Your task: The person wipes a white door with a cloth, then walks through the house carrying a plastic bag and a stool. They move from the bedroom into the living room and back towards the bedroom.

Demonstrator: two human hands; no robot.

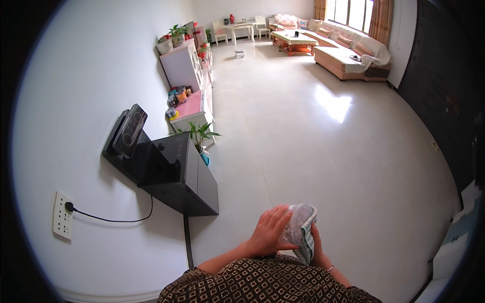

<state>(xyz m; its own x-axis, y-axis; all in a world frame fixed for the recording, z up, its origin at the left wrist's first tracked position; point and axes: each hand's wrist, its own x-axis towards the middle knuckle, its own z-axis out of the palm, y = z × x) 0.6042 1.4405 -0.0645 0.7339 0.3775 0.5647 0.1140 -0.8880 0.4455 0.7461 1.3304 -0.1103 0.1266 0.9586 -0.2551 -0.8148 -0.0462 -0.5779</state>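
A clear plastic container (pixel 293 223) with small pale contents is held in front of my patterned top. My left hand (pixel 267 231) grips it from the left, fingers over its upper side and thumb below. On its right side my right hand (pixel 317 244) presses a folded, green-and-white checked cloth (pixel 307 236) against it. Most of the right fingers are hidden behind the cloth and container. What the pale contents are, I cannot tell.
On the left stands a black water dispenser (pixel 163 166), plugged into a wall socket panel (pixel 62 216). Behind it are a potted plant (pixel 201 132) and a white cabinet (pixel 182 64). Further off are a small stool (pixel 240 53), a coffee table (pixel 293 39) and a sofa (pixel 333 62). A dark door (pixel 435 75) is at right.
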